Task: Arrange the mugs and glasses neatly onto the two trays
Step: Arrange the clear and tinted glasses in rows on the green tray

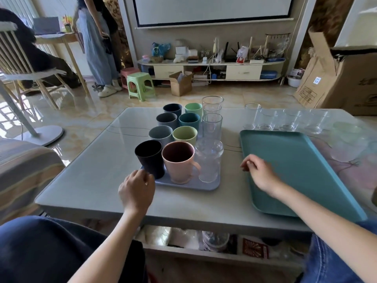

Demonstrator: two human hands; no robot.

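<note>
Nearest, the left hand is seen at the near left corner of the grey-blue tray, with its fingers loosely curled just beside the base of the dark navy cup; whether the cup or the tray rim is really touched cannot be told, and nothing is clearly held. The right hand is laid at the near left edge of the teal tray, the fingers bent and relaxed, nothing gripped.

On the grey-blue tray the mugs are packed in two columns running away from the person, the pink mug standing beside the navy cup, and a column of clear glasses is placed along the right side. The teal tray carries nothing; its long axis runs away from the person, slightly to the right.

Farther back, a row of glasses is left on the table, just behind the far edge of the teal tray. These lie ahead and to the right of the right hand, so this hand is judged the nearer one for bringing them forward over the far rim
</note>
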